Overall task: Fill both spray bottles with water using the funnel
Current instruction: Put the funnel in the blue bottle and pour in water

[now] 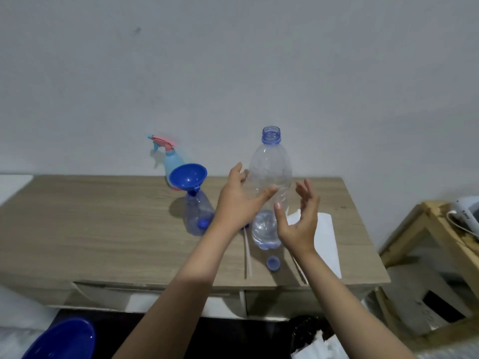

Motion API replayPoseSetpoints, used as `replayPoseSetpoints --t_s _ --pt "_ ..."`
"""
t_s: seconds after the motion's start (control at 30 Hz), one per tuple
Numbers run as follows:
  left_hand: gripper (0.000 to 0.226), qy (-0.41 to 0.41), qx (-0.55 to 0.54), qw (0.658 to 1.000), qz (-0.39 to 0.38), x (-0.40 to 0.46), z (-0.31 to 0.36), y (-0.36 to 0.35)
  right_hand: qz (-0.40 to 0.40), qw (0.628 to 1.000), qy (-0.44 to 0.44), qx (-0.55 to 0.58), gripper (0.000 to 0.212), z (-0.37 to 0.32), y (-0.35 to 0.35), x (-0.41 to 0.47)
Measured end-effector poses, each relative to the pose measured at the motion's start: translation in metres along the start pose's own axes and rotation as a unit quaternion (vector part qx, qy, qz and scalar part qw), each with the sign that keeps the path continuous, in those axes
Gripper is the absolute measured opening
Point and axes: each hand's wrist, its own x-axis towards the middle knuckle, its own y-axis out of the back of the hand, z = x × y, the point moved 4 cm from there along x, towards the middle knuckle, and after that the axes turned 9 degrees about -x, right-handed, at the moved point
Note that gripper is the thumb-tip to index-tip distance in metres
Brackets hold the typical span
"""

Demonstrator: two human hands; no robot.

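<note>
A tall clear water bottle (270,167) with an open blue neck stands on the wooden table (103,229), with a little water at its bottom. My left hand (238,200) reaches to its left side, thumb lying across the front and fingers straight beside it. My right hand (298,221) hovers open at the lower right of the bottle, fingers spread. A blue funnel (188,176) sits in the neck of a clear spray bottle body (197,216). Behind it stands a light blue spray bottle (171,156) with a pink trigger.
A blue cap (273,263) and a white dip tube (247,255) lie near the table's front edge. White paper (326,242) lies to the right. A blue bowl (62,340) sits at lower left, a wooden crate (440,255) stands at right.
</note>
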Motion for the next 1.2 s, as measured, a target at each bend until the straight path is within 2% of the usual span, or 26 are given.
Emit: replayPoseSetpoints --t_s 0.17,0.27,0.4,0.57,0.8,0.9,1.07,1.2 --pt "0.077 -0.112 0.056 0.983 0.138 -0.01 0.009 0.075 -0.044 0.993 0.108 -0.025 0.108 -0.022 -0.02 0.04" --pt "0.082 -0.114 0.097 0.973 0.177 -0.003 -0.007 0.117 -0.047 0.989 0.138 -0.039 0.11 -0.03 -0.037 0.044" --pt "0.106 -0.048 0.13 0.982 0.126 0.011 -0.033 0.142 -0.014 0.986 0.146 -0.075 0.1 -0.045 -0.056 0.048" --pt "0.125 -0.012 0.143 0.988 0.056 0.024 -0.06 0.145 -0.007 0.981 0.176 -0.083 0.098 -0.088 -0.063 0.06" --pt "0.106 -0.027 0.063 0.997 0.046 0.04 -0.068 0.135 -0.115 0.963 0.197 -0.141 0.094 -0.154 -0.065 0.066" --pt "0.096 -0.039 0.056 0.997 0.043 0.047 -0.074 0.136 -0.187 0.949 0.174 -0.184 0.092 -0.167 -0.066 0.059" --pt "0.086 -0.051 0.046 0.997 0.036 0.051 -0.075 0.14 -0.281 0.91 0.12 -0.279 0.09 -0.169 -0.069 0.047" --pt "0.089 -0.038 0.031 0.998 0.037 0.055 -0.075 0.143 -0.351 0.866 0.088 -0.346 0.09 -0.158 -0.075 0.04"
